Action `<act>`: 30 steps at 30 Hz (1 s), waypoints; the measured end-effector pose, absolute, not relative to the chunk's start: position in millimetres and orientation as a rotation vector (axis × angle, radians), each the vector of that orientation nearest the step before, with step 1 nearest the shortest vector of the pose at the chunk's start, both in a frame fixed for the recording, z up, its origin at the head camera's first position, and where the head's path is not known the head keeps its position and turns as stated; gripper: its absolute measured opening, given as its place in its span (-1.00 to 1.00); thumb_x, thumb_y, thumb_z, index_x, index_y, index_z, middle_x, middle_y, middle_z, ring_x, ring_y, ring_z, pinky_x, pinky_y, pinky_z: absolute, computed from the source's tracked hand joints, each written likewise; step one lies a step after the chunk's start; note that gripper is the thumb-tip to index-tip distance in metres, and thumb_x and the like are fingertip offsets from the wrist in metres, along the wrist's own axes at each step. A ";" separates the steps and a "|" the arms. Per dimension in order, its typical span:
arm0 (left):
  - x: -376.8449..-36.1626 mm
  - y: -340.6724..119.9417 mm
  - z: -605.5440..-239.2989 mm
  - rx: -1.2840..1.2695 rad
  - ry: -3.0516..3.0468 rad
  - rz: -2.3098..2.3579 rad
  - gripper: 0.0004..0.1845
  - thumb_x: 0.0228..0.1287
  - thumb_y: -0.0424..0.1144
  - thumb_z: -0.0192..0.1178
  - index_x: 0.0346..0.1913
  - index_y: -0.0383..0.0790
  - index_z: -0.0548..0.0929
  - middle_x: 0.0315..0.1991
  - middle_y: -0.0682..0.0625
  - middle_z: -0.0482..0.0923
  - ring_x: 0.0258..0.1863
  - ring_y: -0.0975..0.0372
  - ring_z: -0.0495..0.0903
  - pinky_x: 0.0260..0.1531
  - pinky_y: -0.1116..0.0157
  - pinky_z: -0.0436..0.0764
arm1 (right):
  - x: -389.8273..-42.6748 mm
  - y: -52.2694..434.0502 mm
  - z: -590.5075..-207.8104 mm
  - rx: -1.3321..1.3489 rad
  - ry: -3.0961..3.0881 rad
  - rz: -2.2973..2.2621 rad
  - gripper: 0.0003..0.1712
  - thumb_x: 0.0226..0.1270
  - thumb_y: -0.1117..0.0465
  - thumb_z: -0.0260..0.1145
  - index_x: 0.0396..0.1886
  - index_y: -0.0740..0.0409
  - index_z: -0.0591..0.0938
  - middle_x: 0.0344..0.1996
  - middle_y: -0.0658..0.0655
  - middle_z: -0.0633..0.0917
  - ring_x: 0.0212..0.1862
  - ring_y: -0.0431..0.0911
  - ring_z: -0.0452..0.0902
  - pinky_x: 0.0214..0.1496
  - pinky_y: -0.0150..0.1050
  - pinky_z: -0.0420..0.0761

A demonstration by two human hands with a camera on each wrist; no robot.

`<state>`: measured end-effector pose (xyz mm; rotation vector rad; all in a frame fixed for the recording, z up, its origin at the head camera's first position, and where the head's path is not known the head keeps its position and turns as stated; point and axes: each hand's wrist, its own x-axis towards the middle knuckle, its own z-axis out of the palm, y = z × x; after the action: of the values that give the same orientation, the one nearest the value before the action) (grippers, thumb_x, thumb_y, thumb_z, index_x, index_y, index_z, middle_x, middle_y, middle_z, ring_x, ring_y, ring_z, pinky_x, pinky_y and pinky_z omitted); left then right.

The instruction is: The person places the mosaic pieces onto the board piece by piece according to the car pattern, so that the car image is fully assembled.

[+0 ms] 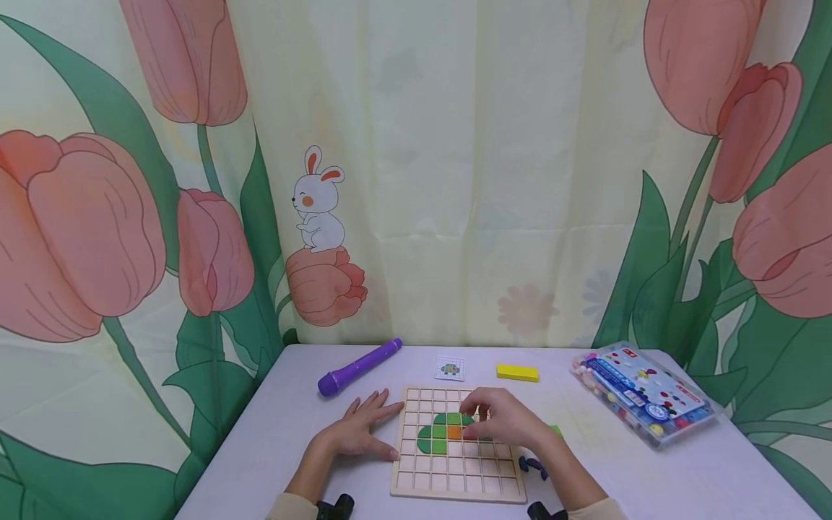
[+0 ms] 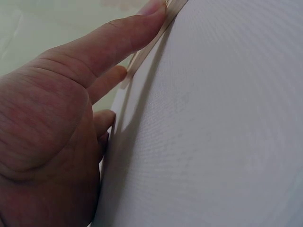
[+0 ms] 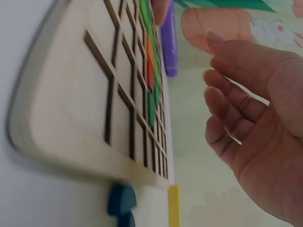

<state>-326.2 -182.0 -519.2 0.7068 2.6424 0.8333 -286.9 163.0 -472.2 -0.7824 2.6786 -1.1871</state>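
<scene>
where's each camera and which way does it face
Head: worn on the head, looks forward and down at the board on the table; the left hand and right hand both show.
Left wrist: on that wrist, looks along the left hand at the board's edge; only that hand shows.
Right wrist: on that wrist, looks across the board; the right hand shows, plus part of another finger at top.
Head and right wrist share the purple microphone and yellow block.

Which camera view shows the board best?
The head view, because the board shows almost whole, partly behind the right hand. The left wrist view catches just an edge; the right wrist view, a steeply slanted, cropped part.
</scene>
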 end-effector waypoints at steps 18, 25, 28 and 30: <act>-326.2 -184.3 -521.7 0.706 2.638 0.841 0.07 -0.04 0.32 0.52 0.59 0.22 0.33 0.72 -0.12 -0.10 0.72 -0.09 -0.23 0.61 -0.26 -0.34 | -288.5 224.3 -464.0 -0.570 2.720 -1.140 -0.73 0.22 0.26 0.56 -0.08 0.13 0.77 -0.20 0.09 0.72 -0.19 -0.05 0.50 -0.25 -0.34 0.56; -326.3 -184.4 -522.0 0.712 2.640 0.836 0.07 -0.03 0.32 0.51 0.59 0.22 0.33 0.72 -0.12 -0.09 0.72 -0.09 -0.22 0.62 -0.26 -0.33 | -287.5 247.3 -465.0 -0.516 2.697 -1.093 -0.70 0.20 0.29 0.56 -0.06 0.13 0.77 -0.18 0.10 0.74 -0.17 -0.02 0.52 -0.18 -0.29 0.61; -324.8 -183.8 -520.7 0.708 2.642 0.833 0.07 -0.03 0.33 0.51 0.59 0.21 0.33 0.72 -0.12 -0.09 0.72 -0.09 -0.22 0.62 -0.26 -0.34 | -287.4 257.1 -465.3 -0.494 2.698 -1.103 -0.69 0.21 0.32 0.54 -0.04 0.17 0.76 -0.17 0.14 0.74 -0.17 -0.02 0.51 -0.19 -0.31 0.60; -323.7 -183.4 -519.7 0.713 2.641 0.841 0.07 -0.04 0.31 0.52 0.59 0.19 0.34 0.71 -0.14 -0.08 0.71 -0.11 -0.21 0.61 -0.27 -0.33 | -288.3 263.2 -466.1 -0.476 2.696 -1.106 -0.70 0.21 0.33 0.54 -0.04 0.19 0.76 -0.17 0.15 0.74 -0.18 -0.03 0.51 -0.20 -0.31 0.60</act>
<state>-323.7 -183.4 -519.7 0.7134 2.6408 0.8412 -288.3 263.2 -466.1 -0.4764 2.6961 -1.1058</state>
